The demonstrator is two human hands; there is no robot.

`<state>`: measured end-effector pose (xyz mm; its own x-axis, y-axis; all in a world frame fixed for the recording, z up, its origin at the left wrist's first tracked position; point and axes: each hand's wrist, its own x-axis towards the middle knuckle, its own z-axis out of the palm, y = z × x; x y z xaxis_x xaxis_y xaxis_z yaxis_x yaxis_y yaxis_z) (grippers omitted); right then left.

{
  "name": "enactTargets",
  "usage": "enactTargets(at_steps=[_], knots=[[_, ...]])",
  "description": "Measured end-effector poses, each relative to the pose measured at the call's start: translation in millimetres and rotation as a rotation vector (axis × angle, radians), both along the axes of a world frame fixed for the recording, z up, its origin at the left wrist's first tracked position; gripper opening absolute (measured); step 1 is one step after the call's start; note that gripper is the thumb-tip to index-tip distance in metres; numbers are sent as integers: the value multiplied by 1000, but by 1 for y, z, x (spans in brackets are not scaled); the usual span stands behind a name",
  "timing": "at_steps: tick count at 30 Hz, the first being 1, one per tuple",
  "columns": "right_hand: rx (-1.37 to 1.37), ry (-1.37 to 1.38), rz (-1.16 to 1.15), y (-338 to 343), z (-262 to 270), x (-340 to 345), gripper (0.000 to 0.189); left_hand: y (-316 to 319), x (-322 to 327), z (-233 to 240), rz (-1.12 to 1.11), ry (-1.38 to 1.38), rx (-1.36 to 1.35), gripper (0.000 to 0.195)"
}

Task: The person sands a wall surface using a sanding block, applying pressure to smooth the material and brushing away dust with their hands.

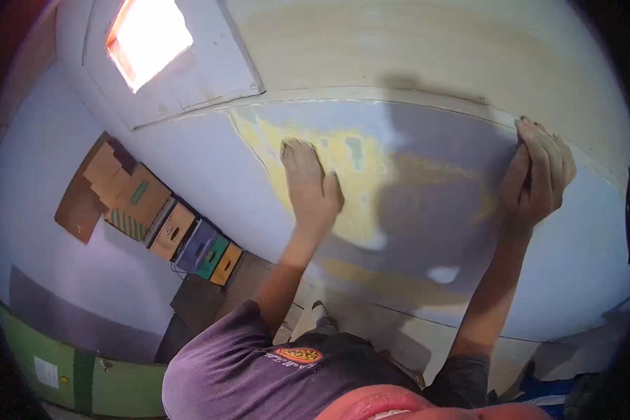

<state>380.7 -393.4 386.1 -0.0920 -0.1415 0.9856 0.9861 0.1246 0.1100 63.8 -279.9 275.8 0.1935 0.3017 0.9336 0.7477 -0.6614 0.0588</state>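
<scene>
My left hand (310, 184) lies palm-down on a painted wall (367, 220), over a yellow patch with small green-grey spots. Its fingers are together and its thumb is spread; the palm is hidden, so I cannot tell whether anything is under it. Higher up on the right, my right hand (539, 168) is raised with bent fingers, their tips by the seam below a pale upper panel (420, 47). Nothing shows in that hand. White dust coats the fingers of both hands. A dark shadow falls on the wall between them.
A bright square opening (152, 39) is at the upper left. Cardboard (142, 191) lies on colored drawers (210, 257) in the left corner. A green surface (128, 388) with a paper sheet is at the lower left. One foot (319, 311) shows on the tiled floor; blue items (551, 391) lie lower right.
</scene>
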Motion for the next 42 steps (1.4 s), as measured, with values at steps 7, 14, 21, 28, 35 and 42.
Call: enactTargets(at_steps=[7, 14, 21, 28, 35, 42], knots=[[-46, -3, -13, -5, 4, -3, 18, -2, 4, 39, 95, -82, -74, 62], [34, -46, 40, 4, 0, 11, 17, -27, 13, -22, 25, 16, -210, 66], [9, -7, -25, -5, 2, 8, 19, -11, -4, 49, 50, 27, -67, 62], [27, -30, 10, 4, 2, 9, 20, -27, 4, -33, -4, 98, -195, 60], [-38, -32, -105, 1, 1, 8, 19, -13, 15, 49, -72, -178, -57, 57], [18, -68, -111, 2, 5, 4, 13, -10, 20, -12, 1, -78, -64, 54]])
